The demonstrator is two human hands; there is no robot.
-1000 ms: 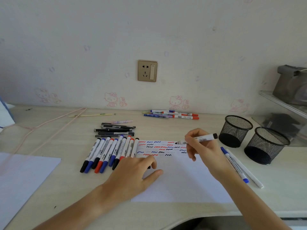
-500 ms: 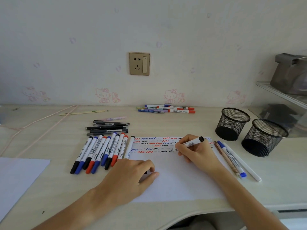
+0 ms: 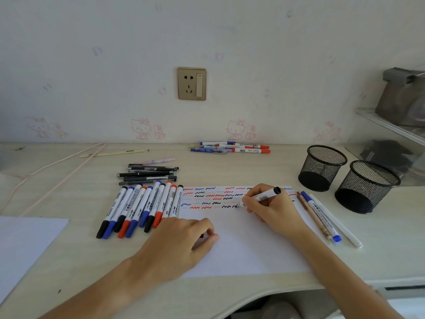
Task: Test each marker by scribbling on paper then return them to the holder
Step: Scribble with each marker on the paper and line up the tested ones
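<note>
A white sheet of paper (image 3: 248,247) lies on the desk, its top strip filled with rows of red, blue and black squiggles. My right hand (image 3: 276,212) grips a black-ended white marker (image 3: 264,196), its tip on the paper at the end of the lowest row. My left hand (image 3: 179,245) rests on the sheet's left part, fingers curled, pinching a small black cap (image 3: 202,236). A row of several capped markers (image 3: 140,208) lies left of the paper. Two black mesh holders (image 3: 322,168) (image 3: 366,187) stand at the right.
Three pens (image 3: 322,217) lie along the paper's right edge. Several black pens (image 3: 149,174) sit behind the marker row, and more markers (image 3: 232,148) lie by the wall. Another white sheet (image 3: 23,240) is at the left. A shelf (image 3: 391,127) juts in at the far right.
My right hand came down from above the paper and set the marker tip on the lowest row of squiggles, where a black mark now shows. My left hand stayed put.
</note>
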